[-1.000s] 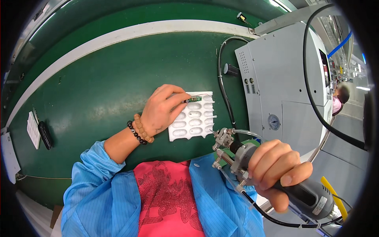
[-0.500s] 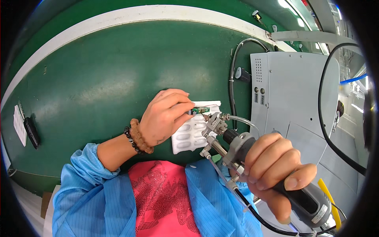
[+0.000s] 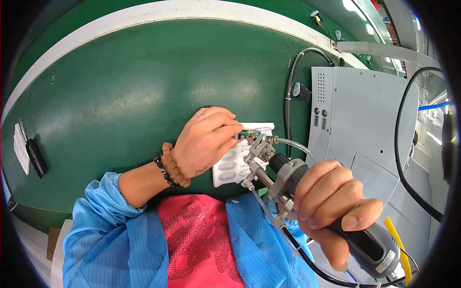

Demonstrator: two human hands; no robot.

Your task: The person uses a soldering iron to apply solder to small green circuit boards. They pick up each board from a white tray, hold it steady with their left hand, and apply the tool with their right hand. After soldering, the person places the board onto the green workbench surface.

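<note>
My left hand (image 3: 205, 140) lies over the upper left part of a white molded tray (image 3: 223, 179), its fingertips closed on the left end of a small green circuit board (image 3: 253, 133). The fingers partly cover that board. My right hand (image 3: 331, 211) is wrapped round the grey and black body of a powered screwdriver (image 3: 370, 246). The metal head (image 3: 262, 149) of this tool, with a clear hose fitted to it, slants up and left to the board's near edge. Whether the tip touches the board, I cannot tell. Several oval hollows show in the tray.
A grey metal machine (image 3: 362, 115) stands on the right, a black cable (image 3: 287, 103) running along its left side. Far left on the green table (image 3: 120, 72) lie a black-handled tool (image 3: 35, 157) and a white strip (image 3: 20, 150). A yellow strip (image 3: 398, 247) hangs beside the screwdriver.
The view has shifted slightly, so the machine and tray sit a little further right. Both hands keep their grips, and the screwdriver's head stays by the board.
</note>
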